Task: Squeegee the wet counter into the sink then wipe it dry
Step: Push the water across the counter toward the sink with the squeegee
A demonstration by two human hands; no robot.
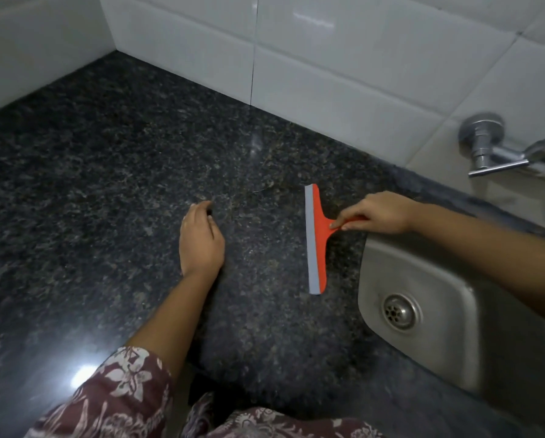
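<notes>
Squeegee (314,240) on speckled counter (107,184)

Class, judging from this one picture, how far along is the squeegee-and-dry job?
Done: nothing clearly; no water movement is readable. In hand: the right hand grips the orange squeegee beside the sink, while the left hand rests on the counter. Left: squeegeeing, then drying; no cloth visible.

The counter (122,172) is dark speckled stone, polished enough to throw back a bright glare near the front edge. The wall tiles (344,58) are white and glossy. The sink (448,311) looks like brushed steel (duller than the tap (492,150), which is shiny chrome). The squeegee (316,238) is smooth orange plastic with a matt grey blade. The sleeve (122,390) is printed cloth.
</notes>
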